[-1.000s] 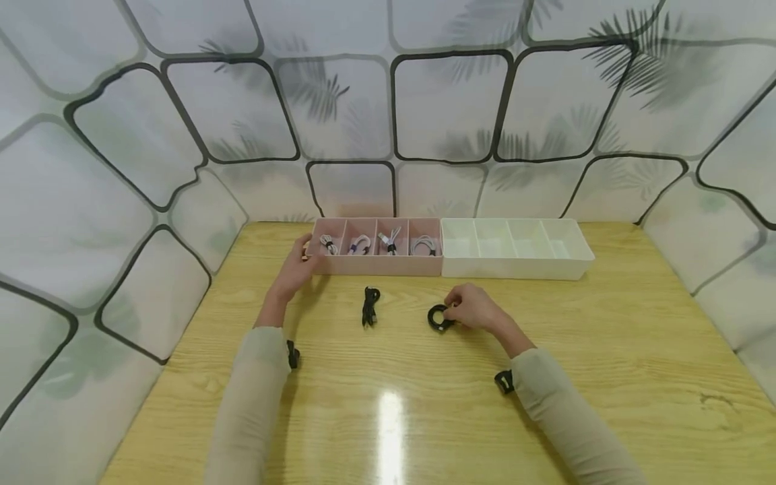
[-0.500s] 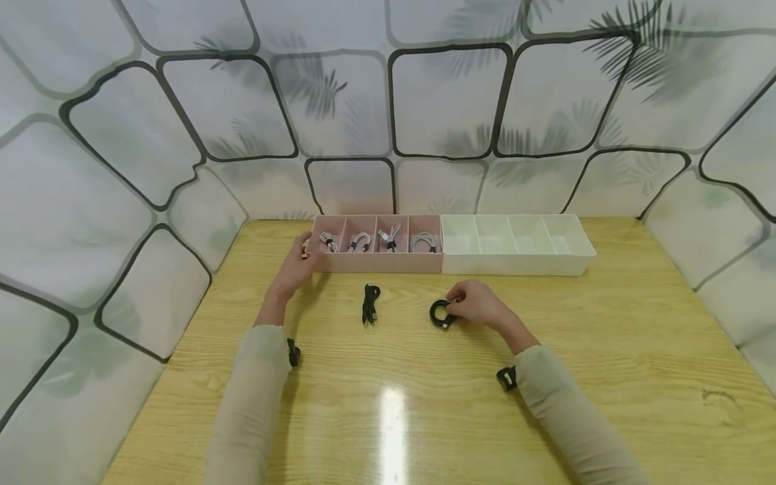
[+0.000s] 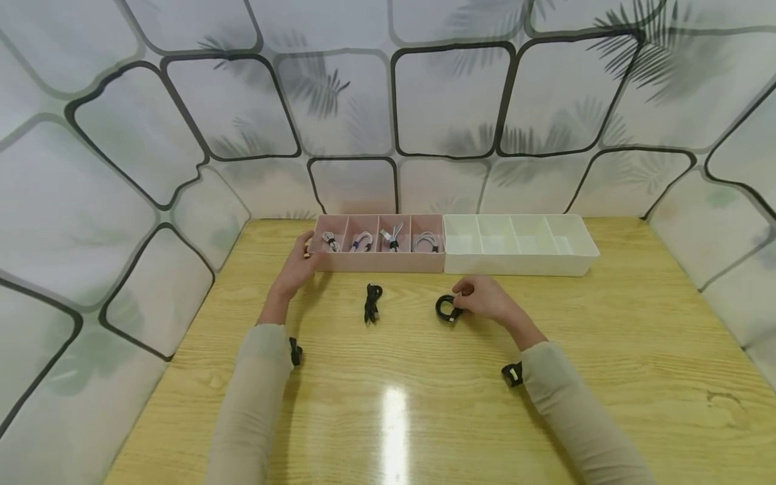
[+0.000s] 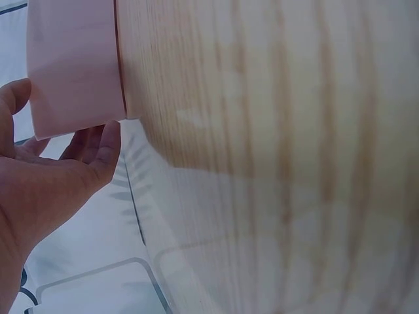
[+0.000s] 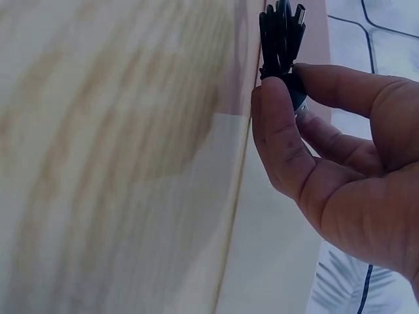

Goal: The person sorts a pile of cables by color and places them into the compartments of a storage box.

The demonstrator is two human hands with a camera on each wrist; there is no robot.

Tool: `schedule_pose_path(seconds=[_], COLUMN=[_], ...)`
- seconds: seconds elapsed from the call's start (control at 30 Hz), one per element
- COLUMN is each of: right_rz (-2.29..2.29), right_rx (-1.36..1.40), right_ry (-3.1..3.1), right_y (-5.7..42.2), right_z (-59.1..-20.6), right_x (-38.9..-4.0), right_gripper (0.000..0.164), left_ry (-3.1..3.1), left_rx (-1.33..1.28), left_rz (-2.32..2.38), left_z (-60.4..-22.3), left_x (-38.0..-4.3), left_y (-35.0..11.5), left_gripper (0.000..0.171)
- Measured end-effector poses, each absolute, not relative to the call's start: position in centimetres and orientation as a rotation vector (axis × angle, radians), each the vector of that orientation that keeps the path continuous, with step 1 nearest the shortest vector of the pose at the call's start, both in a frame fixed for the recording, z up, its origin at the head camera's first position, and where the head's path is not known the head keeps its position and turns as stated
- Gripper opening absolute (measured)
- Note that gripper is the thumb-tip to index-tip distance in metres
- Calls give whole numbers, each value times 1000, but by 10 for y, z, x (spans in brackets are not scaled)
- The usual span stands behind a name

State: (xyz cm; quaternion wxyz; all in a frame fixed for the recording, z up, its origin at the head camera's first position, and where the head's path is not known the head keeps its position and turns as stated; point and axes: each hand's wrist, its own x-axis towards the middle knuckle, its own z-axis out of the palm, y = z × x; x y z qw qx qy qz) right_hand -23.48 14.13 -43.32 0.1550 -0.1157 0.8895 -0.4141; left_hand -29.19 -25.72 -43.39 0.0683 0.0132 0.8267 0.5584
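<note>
A pink divided box (image 3: 382, 263) stands at the back of the table, with coiled light-coloured cables in its compartments, among them a white cable (image 3: 394, 237). My left hand (image 3: 297, 266) holds the box's left end; in the left wrist view, thumb and fingertips meet the end of the pink wall (image 4: 75, 65). My right hand (image 3: 485, 296) pinches a coiled black cable (image 5: 278, 39) between thumb and fingers, in front of the boxes. In the right wrist view a metal plug shows on the coil. A second black cable (image 3: 372, 303), bundled, lies on the table left of it.
A white divided box (image 3: 521, 265) adjoins the pink box's right end, its compartments showing bare. The wooden table (image 3: 339, 404) runs back to a patterned fabric wall (image 3: 448, 101), which also closes in both sides.
My right hand has shifted slightly right and farther from me, carrying the coiled black cable along. My left hand stays at the pink box.
</note>
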Motion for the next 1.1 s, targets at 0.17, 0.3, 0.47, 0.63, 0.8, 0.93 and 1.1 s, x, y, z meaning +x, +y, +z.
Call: schedule_pose_path(seconds=[0.17,0.3,0.47,0.63,0.8,0.93,1.1], right_rz=[-1287,-1355,-1428,-1506,-1557,-1567,-1609], right_rx=[-333,-308,-270,-191,-118,-72,-21], right_ry=[2518,2508,2532,2548,2536,2530,2528], right_y=[149,155,159,164,167,167,167], right_z=[-427,-422,-413,-404,-395,-388,-386], right_x=[-239,-244,-253,-265,-277,-283,-293], right_gripper=[31,32,31,30,32,33,33], left_ry=[2515,2504,2503,2531,2530,2544,2545], left_rx=[53,61,64,55,48,51,53], left_rz=[1670,1681,1695,1667,1675,1668,1660], left_z=[-438,-436,-434,-436,-438,-439,-440], left_x=[-294,-294,-292,-293,-292,-293,-294], left_y=[-257,-257,-257,-257,-258,-258,-259], left_gripper=[67,67,69,68,68,66,66])
